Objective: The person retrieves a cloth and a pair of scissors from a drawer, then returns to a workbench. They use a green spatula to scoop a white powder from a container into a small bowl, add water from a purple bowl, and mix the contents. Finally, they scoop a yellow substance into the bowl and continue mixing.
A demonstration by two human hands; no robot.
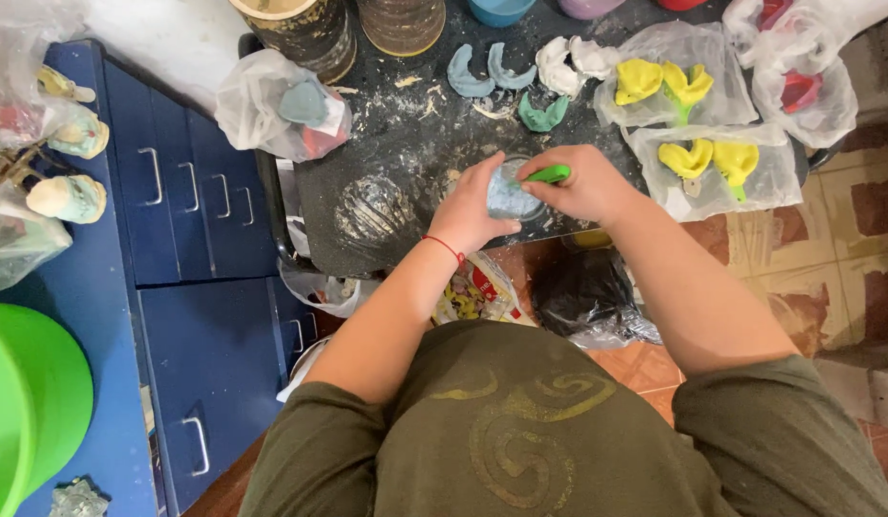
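Observation:
My left hand (471, 206) grips a round lump of pale blue dough (509, 197) just above a black, flour-dusted work board (386, 144). A red thread circles that wrist. My right hand (585, 184) holds a green-handled tool (547, 174) with its tip against the top of the blue dough. The two hands touch around the lump, which is partly hidden by the fingers.
Curved blue, green and white dough pieces (506, 75) lie at the board's far side. Yellow shaped pieces (674, 84) rest on clear plastic at right. A bag of dough (289, 105) sits left. Blue drawers (200, 239), small figurines (68, 196) and a green tub (27, 412) stand left.

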